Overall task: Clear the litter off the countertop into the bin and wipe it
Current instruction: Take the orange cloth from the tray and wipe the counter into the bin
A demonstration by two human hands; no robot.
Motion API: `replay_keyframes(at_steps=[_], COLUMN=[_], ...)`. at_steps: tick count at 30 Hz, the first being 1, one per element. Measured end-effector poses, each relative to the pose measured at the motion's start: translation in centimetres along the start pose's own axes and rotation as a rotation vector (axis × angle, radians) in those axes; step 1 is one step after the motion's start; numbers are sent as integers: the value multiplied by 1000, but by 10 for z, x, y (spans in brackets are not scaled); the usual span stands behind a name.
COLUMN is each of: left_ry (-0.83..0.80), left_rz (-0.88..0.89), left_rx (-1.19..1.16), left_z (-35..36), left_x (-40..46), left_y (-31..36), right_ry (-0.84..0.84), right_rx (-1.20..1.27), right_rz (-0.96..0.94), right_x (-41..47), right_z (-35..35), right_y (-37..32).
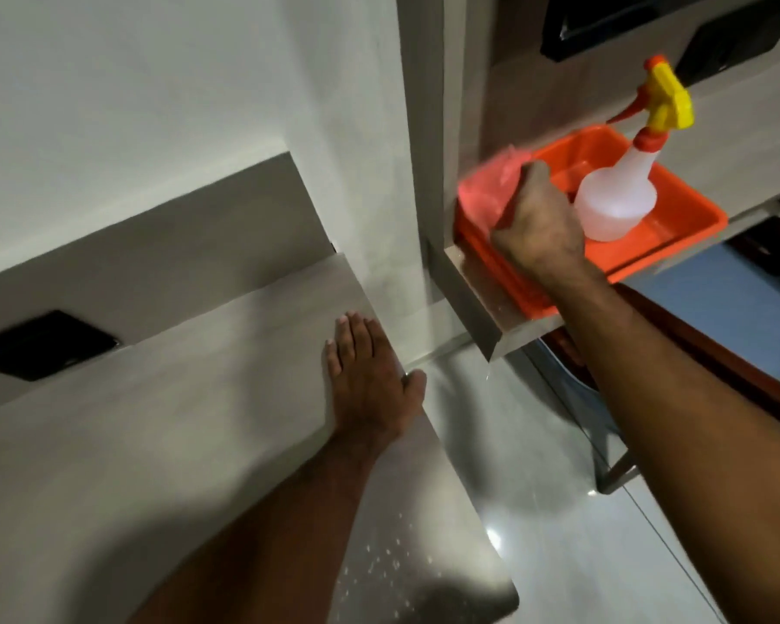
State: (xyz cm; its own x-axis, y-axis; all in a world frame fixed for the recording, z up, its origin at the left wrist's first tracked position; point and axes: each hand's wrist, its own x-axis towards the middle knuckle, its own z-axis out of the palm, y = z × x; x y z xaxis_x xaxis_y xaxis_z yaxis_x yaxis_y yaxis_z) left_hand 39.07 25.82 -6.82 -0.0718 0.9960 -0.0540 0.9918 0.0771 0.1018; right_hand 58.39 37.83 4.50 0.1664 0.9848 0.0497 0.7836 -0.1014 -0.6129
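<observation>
Dim, soft indoor light. Glare spots shine on the floor tiles (491, 540) toward five o'clock. Motion blur smears the pink cloth (491, 184) at two o'clock.

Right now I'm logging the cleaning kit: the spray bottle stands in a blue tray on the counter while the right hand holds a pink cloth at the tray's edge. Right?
Not quite: the tray is orange, not blue, as the head view shows. The rest holds: the spray bottle stands in it, and the right hand holds a pink cloth at its edge.
</observation>
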Motion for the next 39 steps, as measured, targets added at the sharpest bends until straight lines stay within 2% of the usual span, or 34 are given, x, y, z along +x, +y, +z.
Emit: replay_keyframes(at_steps=[3, 6, 8, 10, 12, 14, 16, 17, 19, 20, 22, 26, 28, 30, 31, 32, 34, 36, 39], left_ry=[13, -29, 31, 197, 352, 434, 402, 332, 133, 36, -97, -332, -498, -622, -700, -756, -731, -644, -579], left_rz=[-11, 53, 112, 113, 149, 322, 572, 655, 687, 628, 390, -309, -722, -1177, -1293, -1306, -1256, -1251, -1285], left_rx=[-4, -2, 2, -56, -219, -432, -527, -534, -466, -427, -382, -267, -267, -581, -814, -1047, -1233, -1275, -1300], left_z=[3, -4, -9, -16, -16, -5, 30, 54, 112, 147, 220, 340, 394, 431, 442, 452, 455, 443, 390], left_x=[-2, -4, -18, -48, -106, -180, -257, -289, -332, -346, -364, -374, -375, -374, -373, -372, -364, -350, -341], left_y=[-1, -1, 7, 24, 48, 74, 91, 92, 80, 67, 36, -25, -55, -74, -75, -75, -67, -56, -41], right_ry=[134, 172, 201, 231, 198, 89, -34, -94, -188, -224, -241, -202, -179, -101, -51, -31, -79, -180, -229], right_rx=[154, 476, 618, 650, 672, 748, 832, 841, 901, 970, 1017, 991, 1028, 1057, 1051, 1012, 978, 949, 862], right_rz=[-121, -104, -11, 127, 253, 435, 631, 696, 821, 888, 950, 888, 910, 1032, 1117, 1185, 1240, 1246, 1182], right_x=[-48, -129, -196, -260, -320, -370, -409, -424, -445, -455, -470, -490, -499, -507, -511, -515, -521, -525, -529], right_z=[-23, -37, -35, -23, 7, 38, 68, 84, 115, 134, 173, 235, 261, 280, 289, 293, 293, 281, 241], right_y=[3, 19, 48, 81, 127, 166, 197, 211, 241, 258, 295, 342, 360, 370, 375, 375, 372, 365, 338])
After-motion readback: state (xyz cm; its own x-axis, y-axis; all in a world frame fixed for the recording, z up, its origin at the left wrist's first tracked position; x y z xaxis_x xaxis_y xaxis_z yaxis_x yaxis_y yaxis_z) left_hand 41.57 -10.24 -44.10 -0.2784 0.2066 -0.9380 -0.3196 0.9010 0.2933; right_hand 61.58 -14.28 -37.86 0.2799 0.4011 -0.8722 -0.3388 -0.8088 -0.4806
